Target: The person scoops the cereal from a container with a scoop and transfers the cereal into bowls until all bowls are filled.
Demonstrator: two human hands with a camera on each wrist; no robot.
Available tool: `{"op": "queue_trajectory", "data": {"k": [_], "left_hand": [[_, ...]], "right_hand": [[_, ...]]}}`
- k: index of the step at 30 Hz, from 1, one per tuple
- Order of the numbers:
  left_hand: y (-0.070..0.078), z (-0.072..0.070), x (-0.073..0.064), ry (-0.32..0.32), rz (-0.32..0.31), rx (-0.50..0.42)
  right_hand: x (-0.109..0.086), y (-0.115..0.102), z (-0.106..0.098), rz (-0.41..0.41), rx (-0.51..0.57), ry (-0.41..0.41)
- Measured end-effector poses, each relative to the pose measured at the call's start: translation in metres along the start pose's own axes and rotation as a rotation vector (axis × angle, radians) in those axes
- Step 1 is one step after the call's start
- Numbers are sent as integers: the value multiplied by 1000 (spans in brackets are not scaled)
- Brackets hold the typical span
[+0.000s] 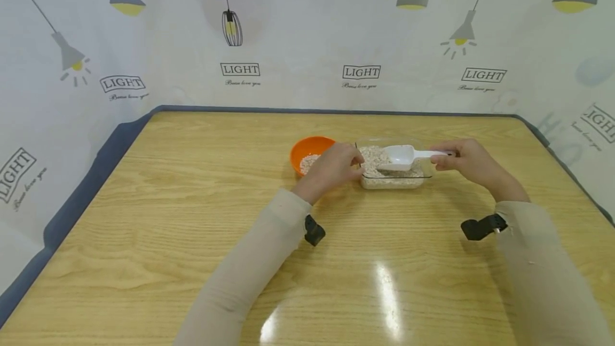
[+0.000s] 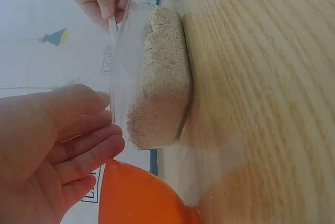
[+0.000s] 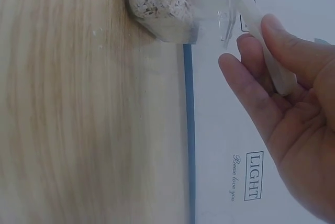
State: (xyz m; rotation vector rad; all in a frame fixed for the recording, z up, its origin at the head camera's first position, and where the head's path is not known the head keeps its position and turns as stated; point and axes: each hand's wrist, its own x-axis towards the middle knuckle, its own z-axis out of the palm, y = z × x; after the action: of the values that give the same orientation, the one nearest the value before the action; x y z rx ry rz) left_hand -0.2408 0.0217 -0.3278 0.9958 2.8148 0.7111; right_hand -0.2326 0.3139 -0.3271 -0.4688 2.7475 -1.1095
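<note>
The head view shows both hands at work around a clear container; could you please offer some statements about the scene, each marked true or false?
The right hand holds a white scoop. True.
The orange bowl contains pale flakes. True.
The scoop is in the bowl. False: it is at the clear container.
The left hand is at the container's left end. True.
The bowl stands right of the container. False: it stands on the left.

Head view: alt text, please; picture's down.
Right hand holds a white scoop by its handle, tip at oat-like flakes in a clear rectangular container; left hand at its left end. An orange bowl with flakes stands farther left, on a wood-grain table.
</note>
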Motion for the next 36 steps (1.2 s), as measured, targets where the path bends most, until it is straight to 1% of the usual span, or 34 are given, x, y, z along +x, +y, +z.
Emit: {"op": "queue_trajectory", "data": {"k": [4, 7, 14, 21, 28, 36], "left_hand": [[0, 0, -1, 6, 7, 0], [0, 0, 0, 3, 3, 2], [1, 0, 0, -8, 1, 27], [1, 0, 0, 0, -13, 8], [1, 1, 0, -9, -16, 42], [1, 1, -1, -5, -17, 38]], "right_hand": [[-1, 1, -1, 0, -10, 15], [0, 2, 0, 0, -14, 11], [1, -4, 2, 34, -26, -3], [5, -8, 5, 27, -20, -7], [4, -7, 5, 36, -10, -7], [4, -3, 4, 24, 4, 9]]}}
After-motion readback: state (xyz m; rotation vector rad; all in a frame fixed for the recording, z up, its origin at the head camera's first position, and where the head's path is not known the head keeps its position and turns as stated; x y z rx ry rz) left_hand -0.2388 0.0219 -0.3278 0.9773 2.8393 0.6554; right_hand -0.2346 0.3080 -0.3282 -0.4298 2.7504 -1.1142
